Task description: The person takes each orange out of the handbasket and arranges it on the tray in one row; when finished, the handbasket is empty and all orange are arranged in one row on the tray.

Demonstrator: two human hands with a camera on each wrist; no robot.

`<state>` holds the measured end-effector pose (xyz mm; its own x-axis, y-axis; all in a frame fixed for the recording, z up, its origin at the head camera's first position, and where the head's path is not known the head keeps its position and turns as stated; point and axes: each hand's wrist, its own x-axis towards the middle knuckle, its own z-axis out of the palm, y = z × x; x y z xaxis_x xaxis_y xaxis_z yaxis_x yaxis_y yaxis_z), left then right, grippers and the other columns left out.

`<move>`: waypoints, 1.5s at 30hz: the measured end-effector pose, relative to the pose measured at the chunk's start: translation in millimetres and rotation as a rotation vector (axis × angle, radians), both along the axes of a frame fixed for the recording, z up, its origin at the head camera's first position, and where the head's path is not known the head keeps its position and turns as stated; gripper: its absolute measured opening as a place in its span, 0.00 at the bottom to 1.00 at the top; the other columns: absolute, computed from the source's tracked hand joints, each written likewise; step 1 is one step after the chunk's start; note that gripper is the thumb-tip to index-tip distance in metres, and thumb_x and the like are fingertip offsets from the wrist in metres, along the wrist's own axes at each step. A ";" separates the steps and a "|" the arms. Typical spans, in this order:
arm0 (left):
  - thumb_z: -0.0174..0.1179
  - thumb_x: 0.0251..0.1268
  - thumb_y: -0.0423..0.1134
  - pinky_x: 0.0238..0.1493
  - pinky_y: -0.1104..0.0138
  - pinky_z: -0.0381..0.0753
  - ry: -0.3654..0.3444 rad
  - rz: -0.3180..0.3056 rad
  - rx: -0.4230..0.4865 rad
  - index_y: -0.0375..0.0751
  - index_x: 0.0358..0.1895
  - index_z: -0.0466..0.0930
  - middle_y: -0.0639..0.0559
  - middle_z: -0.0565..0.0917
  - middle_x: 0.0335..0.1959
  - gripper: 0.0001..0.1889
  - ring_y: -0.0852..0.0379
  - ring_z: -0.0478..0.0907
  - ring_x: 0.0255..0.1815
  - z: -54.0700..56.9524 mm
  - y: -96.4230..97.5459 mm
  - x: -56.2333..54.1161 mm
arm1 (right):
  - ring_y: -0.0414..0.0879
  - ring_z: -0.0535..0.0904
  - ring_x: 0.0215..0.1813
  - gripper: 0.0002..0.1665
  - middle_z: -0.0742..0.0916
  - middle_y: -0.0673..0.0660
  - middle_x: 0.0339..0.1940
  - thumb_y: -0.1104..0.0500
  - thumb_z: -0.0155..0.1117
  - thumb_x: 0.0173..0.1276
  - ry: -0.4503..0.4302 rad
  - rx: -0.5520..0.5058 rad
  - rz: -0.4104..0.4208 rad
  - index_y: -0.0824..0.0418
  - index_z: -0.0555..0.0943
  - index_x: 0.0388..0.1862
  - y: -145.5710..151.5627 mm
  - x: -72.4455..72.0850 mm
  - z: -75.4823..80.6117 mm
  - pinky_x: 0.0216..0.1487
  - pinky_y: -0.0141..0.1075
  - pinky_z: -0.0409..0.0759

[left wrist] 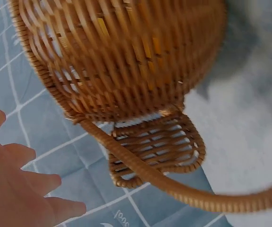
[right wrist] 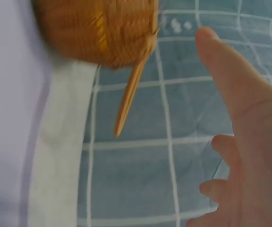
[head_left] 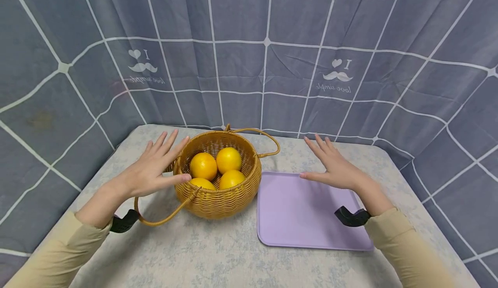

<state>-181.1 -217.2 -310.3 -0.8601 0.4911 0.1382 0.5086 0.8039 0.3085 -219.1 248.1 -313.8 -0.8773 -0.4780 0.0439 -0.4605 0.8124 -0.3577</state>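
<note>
A brown wicker basket (head_left: 219,203) stands on the table with several oranges (head_left: 203,166) inside. My left hand (head_left: 155,171) hovers at the basket's left side, fingers spread and straight, holding nothing; its thumb overlaps the rim in the head view. In the left wrist view, that hand (left wrist: 20,184) is beside the basket's woven wall (left wrist: 122,56) and looped handle (left wrist: 207,198). Above the far part of a lilac tray (head_left: 307,219) is my right hand (head_left: 336,167), fingers extended and nothing in it. The right wrist view shows the same hand (right wrist: 256,137) apart from the basket (right wrist: 98,33).
A pale floral cloth (head_left: 218,253) covers the table. Blue-grey curtains (head_left: 241,72) with white grid lines hang behind it and along both sides. The basket's second handle (head_left: 272,143) sticks out toward the back right, near the tray's far edge.
</note>
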 end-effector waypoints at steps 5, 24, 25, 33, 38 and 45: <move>0.54 0.64 0.57 0.67 0.42 0.32 -0.004 0.017 0.130 0.60 0.75 0.33 0.53 0.29 0.75 0.45 0.48 0.26 0.74 3.6 4.4 3.6 | 0.54 0.36 0.75 0.56 0.43 0.53 0.77 0.32 0.61 0.57 0.011 -0.090 0.040 0.40 0.42 0.76 -36.7 -7.4 10.4 0.65 0.63 0.49; 0.58 0.65 0.46 0.61 0.38 0.55 -0.111 0.083 0.618 0.53 0.72 0.58 0.60 0.44 0.75 0.33 0.48 0.41 0.74 -11.3 7.7 -2.8 | 0.52 0.65 0.68 0.37 0.70 0.51 0.68 0.51 0.64 0.63 -0.305 -0.436 0.356 0.55 0.65 0.70 -174.2 -47.1 48.4 0.63 0.46 0.66; 0.58 0.66 0.45 0.60 0.41 0.59 -0.115 0.084 0.635 0.52 0.72 0.59 0.59 0.45 0.75 0.32 0.47 0.43 0.74 -12.7 7.1 -4.3 | 0.52 0.66 0.67 0.36 0.70 0.50 0.68 0.51 0.64 0.63 -0.322 -0.428 0.363 0.54 0.66 0.69 -180.3 -49.9 48.6 0.63 0.45 0.66; 0.54 0.69 0.46 0.44 0.61 0.79 -0.167 0.116 0.721 0.45 0.70 0.61 0.52 0.50 0.74 0.29 0.42 0.77 0.52 -20.9 1.1 -15.3 | 0.49 0.70 0.64 0.31 0.74 0.58 0.64 0.55 0.65 0.63 -0.523 -0.378 0.426 0.61 0.69 0.65 -220.8 -77.1 37.1 0.60 0.35 0.68; 0.55 0.68 0.46 0.44 0.66 0.78 -0.168 0.137 0.689 0.43 0.69 0.63 0.48 0.55 0.73 0.29 0.43 0.78 0.50 -27.1 -3.9 -18.0 | 0.47 0.70 0.62 0.29 0.75 0.56 0.63 0.57 0.65 0.63 -0.669 -0.366 0.430 0.60 0.71 0.63 -239.4 -89.2 23.1 0.59 0.41 0.70; 0.58 0.65 0.47 0.44 0.71 0.76 -0.128 0.168 0.680 0.43 0.67 0.66 0.48 0.60 0.71 0.28 0.49 0.80 0.46 -35.8 -4.3 -19.9 | 0.45 0.70 0.61 0.28 0.75 0.55 0.63 0.60 0.66 0.62 -0.786 -0.340 0.390 0.60 0.73 0.61 -253.3 -101.1 2.5 0.60 0.47 0.68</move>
